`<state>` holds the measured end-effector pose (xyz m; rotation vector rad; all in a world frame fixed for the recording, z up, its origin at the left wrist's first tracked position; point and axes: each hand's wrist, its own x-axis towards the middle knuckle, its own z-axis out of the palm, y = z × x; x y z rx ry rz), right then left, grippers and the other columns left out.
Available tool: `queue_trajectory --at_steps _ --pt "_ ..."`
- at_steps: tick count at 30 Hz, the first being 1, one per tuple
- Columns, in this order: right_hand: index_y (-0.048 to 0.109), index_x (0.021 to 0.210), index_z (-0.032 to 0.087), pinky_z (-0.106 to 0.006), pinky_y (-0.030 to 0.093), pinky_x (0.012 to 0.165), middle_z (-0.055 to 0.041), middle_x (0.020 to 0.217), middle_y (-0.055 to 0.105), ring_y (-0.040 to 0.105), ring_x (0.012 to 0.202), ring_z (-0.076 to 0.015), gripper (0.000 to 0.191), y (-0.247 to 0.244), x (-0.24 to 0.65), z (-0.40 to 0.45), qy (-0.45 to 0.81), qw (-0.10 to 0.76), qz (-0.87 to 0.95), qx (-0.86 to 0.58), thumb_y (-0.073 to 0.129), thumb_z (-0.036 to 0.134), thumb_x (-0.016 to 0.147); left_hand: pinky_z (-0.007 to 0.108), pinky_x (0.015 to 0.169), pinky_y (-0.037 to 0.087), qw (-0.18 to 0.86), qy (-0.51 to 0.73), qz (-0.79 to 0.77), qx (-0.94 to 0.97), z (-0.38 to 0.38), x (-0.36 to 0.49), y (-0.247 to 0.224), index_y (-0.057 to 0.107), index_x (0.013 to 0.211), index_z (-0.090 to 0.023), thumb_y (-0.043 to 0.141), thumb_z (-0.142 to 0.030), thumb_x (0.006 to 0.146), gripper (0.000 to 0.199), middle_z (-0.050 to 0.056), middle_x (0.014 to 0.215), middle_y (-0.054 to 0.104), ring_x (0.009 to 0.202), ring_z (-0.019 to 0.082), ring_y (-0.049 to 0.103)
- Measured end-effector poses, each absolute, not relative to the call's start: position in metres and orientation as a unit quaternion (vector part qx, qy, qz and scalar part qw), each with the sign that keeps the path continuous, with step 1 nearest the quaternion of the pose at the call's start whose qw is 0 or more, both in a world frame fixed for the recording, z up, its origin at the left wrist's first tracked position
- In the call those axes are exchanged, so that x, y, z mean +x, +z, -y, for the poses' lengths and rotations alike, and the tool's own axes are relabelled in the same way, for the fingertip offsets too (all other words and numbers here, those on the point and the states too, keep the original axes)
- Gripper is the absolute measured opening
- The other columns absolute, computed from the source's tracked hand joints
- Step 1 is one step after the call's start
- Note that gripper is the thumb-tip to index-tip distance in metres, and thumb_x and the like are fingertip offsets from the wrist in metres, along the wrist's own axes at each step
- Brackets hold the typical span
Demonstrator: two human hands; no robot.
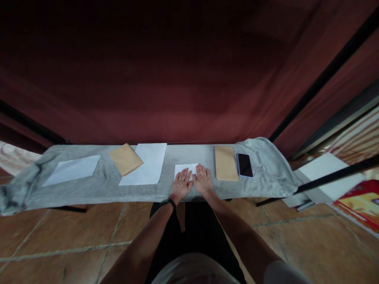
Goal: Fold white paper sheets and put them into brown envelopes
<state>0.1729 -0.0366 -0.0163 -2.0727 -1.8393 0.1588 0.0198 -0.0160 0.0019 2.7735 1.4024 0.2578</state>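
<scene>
A small white paper [185, 167] lies on the grey cloth of the narrow table [118, 195]. My left hand [181, 184] rests flat on its left and lower part, fingers spread. Flat over its right edge is my right hand [203, 179], with the fingers stretched forward. The two thumbs are close together. To the right lie a tan envelope [226, 163] and a dark-screened phone [244, 165]. On the left, another tan envelope [126, 159] overlaps a larger white sheet [149, 163].
A further white sheet [72, 169] lies at the table's left. Behind the table hangs a dark red curtain [177, 98]. White boxes [328, 177] and a red and yellow package [359, 203] stand on the right. The cloth is bunched at both ends.
</scene>
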Motion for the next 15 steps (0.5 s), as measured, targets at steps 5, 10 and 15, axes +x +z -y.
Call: queue_trajectory --at_steps 5,10,15 --pt "0.033 0.158 0.008 -0.051 0.018 0.125 -0.0149 0.165 0.029 0.029 0.154 -0.0265 0.059 -0.0197 0.1717 0.0362 0.055 0.181 0.648 -0.737 0.033 0.033 0.105 0.046 0.125 0.026 0.008 0.085 -0.447 0.890 0.0157 0.0189 0.0002 0.043 0.154 -0.020 0.034 -0.039 0.103 0.055 0.010 0.164 0.037 0.152 0.023 0.034" --pt "0.033 0.158 0.008 -0.050 0.016 0.126 -0.0143 0.165 0.029 0.030 0.154 -0.0269 0.059 -0.0197 0.1702 0.0381 0.052 0.182 0.648 -0.738 0.033 0.033 0.106 0.046 0.126 0.026 0.013 0.089 -0.454 0.886 0.0161 0.0180 -0.0019 0.042 0.155 -0.021 0.035 -0.041 0.103 0.056 0.009 0.164 0.037 0.152 0.023 0.034" --pt "0.032 0.159 0.008 -0.051 0.018 0.125 -0.0159 0.164 0.031 0.031 0.153 -0.0269 0.059 -0.0179 0.1703 0.0380 0.046 0.176 0.648 -0.740 0.033 0.033 0.105 0.048 0.126 0.025 0.019 0.109 -0.454 0.884 0.0160 0.0180 -0.0047 0.041 0.156 -0.021 0.037 -0.040 0.103 0.056 0.009 0.163 0.039 0.152 0.023 0.034"
